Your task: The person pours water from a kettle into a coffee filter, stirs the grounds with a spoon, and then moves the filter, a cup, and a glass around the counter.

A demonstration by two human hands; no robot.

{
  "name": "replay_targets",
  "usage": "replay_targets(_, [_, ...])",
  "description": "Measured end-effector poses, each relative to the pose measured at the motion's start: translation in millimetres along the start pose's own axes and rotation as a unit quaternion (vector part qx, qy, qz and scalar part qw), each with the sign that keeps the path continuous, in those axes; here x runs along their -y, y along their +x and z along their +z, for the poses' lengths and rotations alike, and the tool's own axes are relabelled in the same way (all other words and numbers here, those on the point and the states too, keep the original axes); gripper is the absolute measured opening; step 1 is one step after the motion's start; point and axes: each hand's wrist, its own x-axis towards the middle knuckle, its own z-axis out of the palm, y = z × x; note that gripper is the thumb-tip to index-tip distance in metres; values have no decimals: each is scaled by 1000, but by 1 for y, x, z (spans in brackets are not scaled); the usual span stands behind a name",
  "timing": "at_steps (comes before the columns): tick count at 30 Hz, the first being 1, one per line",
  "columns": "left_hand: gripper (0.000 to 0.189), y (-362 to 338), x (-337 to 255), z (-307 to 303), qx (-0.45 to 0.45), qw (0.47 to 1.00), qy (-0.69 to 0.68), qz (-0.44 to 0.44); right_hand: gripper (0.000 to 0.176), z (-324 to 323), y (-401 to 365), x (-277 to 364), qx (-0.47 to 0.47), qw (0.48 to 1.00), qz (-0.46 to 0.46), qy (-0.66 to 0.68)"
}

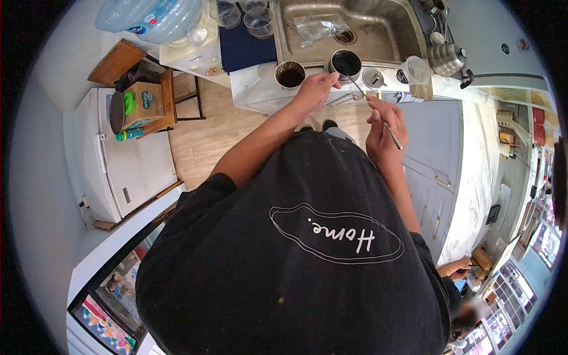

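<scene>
A long metal spoon (pixel 390 131) is held in my right hand (pixel 387 129), its far end dipping into a cup of dark liquid (pixel 345 64) on the counter. My left hand (pixel 318 90) is at the near side of that cup, fingers closed together near its rim; whether they grip it is unclear. To the left stands a paper cup (pixel 290 75) with dark brown residue or powder inside. Right of the dark cup is a small round metal container (pixel 373 78). A clear plastic cup (pixel 416 71) stands farther right.
Beyond the cups is a steel sink (pixel 378 29) holding a clear plastic bag (pixel 319 28). Clear cups (pixel 258 22) rest on a dark blue cloth (pixel 245 48). A metal kettle (pixel 446 60) stands right. Another person's hands (pixel 457 269) show at lower right.
</scene>
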Motion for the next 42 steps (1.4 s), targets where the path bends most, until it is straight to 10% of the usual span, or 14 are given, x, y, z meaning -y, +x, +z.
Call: replay_targets(42, [46, 2, 2, 0, 3, 1000, 8, 16, 11, 0, -5, -2, -3, 1000, 6, 15])
